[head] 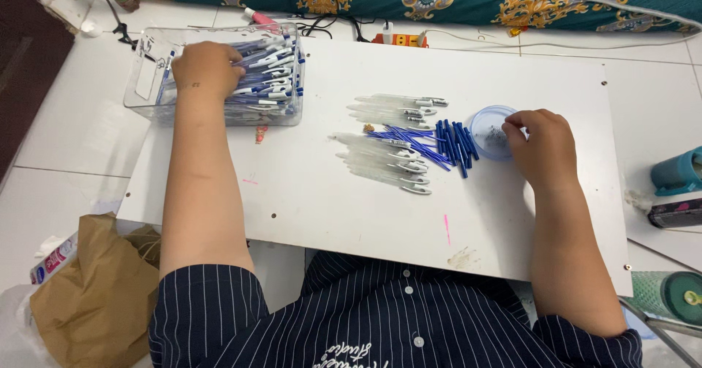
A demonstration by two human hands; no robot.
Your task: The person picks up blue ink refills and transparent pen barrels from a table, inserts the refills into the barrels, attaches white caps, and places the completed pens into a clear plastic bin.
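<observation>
Brown paper bag (95,295) nearest; hands apart, clear barrels (384,152) between.

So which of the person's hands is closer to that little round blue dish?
Right. The right hand has its fingertips at the rim of the blue dish. The left hand is far across the board, inside the clear box of pens.

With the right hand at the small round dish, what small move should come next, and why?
Probably pinch one small part out of the blue round dish. The right hand has its fingertips at the dish rim, small grey parts lie inside, and clear pen barrels and blue refills wait beside it. The left hand rests in the clear pen box.
</observation>
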